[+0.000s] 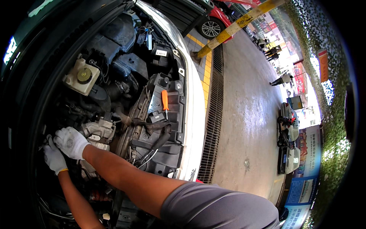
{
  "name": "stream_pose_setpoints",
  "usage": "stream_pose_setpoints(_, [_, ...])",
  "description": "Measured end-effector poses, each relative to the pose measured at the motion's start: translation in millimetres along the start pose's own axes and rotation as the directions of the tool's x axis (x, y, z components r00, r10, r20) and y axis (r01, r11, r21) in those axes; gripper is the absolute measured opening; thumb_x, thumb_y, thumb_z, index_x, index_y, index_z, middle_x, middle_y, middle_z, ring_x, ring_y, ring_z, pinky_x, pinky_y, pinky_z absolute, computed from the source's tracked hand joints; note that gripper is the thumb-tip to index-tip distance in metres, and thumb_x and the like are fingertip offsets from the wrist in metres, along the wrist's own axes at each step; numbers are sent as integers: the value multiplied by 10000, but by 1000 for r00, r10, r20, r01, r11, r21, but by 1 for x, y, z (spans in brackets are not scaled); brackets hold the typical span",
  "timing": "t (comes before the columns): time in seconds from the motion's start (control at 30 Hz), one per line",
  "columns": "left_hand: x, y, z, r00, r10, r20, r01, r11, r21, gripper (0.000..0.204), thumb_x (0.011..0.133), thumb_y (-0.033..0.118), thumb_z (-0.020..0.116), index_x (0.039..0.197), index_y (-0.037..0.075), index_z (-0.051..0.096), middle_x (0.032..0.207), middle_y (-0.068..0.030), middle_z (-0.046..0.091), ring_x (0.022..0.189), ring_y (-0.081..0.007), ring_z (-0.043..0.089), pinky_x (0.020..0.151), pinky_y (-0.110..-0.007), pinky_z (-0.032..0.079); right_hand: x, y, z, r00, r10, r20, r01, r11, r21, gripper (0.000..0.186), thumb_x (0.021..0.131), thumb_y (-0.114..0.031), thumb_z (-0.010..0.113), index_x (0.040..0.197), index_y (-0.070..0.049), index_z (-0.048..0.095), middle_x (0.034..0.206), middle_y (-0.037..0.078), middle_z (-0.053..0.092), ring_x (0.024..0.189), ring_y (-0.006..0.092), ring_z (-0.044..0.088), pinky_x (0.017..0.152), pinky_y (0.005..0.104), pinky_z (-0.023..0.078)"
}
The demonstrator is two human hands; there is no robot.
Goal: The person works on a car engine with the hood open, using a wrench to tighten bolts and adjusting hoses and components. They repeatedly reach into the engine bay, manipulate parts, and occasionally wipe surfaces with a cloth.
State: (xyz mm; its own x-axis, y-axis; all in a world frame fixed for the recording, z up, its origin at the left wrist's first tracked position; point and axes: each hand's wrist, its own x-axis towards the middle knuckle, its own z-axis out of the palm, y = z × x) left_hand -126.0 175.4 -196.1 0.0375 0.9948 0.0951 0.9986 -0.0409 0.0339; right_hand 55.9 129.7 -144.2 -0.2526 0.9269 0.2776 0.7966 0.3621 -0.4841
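Observation:
Both my hands wear white knit gloves and reach deep into a car's engine bay, close together at its rear edge. My right hand (71,142) is closed, its fingers curled down beside a metal throttle housing (102,129). Just left of it and lower, my left hand (55,156) bends inward with a finger or thumb pointing up, the others curled out of sight. Whatever the fingers grip is hidden in the dark gap. A screwdriver with an orange handle (164,100) lies on the black front panel (173,93), away from both hands.
Farther up the bay sit a fluid reservoir (79,82) with a dark yellowish cap and a black engine-bay box (118,32). A black-handled tool (156,147) rests on the front panel. Beyond the pale bumper are a floor grate (211,133) and a yellow post (236,26).

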Motion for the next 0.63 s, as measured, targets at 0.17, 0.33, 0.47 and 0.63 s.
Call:
stream_pose_setpoints(0.17, [-1,12,-17,985,-168,41,170,893,-416,458,1136,427,436,1416,143,660,1327,-194,702,1180,-379,672,1000,-442,531,3,2,-1,1000,-2,21,3,1000,-20,273,951,-266,583,1136,-102,699,1106,72,645,1069,258,617,928,380,463])
stream_pose_setpoints(0.33, [0,14,-32,992,-112,65,129,828,-546,467,1129,406,492,1357,45,680,1333,-198,705,1229,-373,659,1026,-430,512,0,2,4,999,5,-42,-5,1000,-13,258,954,-259,579,1113,-104,710,1095,71,643,1055,255,617,912,383,464])
stream_pose_setpoints(0.47, [6,-7,-26,999,37,6,-23,727,-686,370,1125,290,545,1294,-5,691,1257,-189,734,1180,-348,681,1030,-406,511,4,-4,-2,1000,17,14,-17,1000,-3,262,969,-267,572,1123,-99,701,1105,73,639,1062,251,614,915,384,462])
stream_pose_setpoints(0.63, [10,-4,-26,995,39,88,30,747,-664,357,1119,262,566,1310,-20,670,1295,-190,716,1193,-328,675,1037,-403,512,0,2,12,1000,11,9,-11,999,-38,377,989,-296,570,1267,-65,676,1227,91,642,1138,276,599,977,392,446])
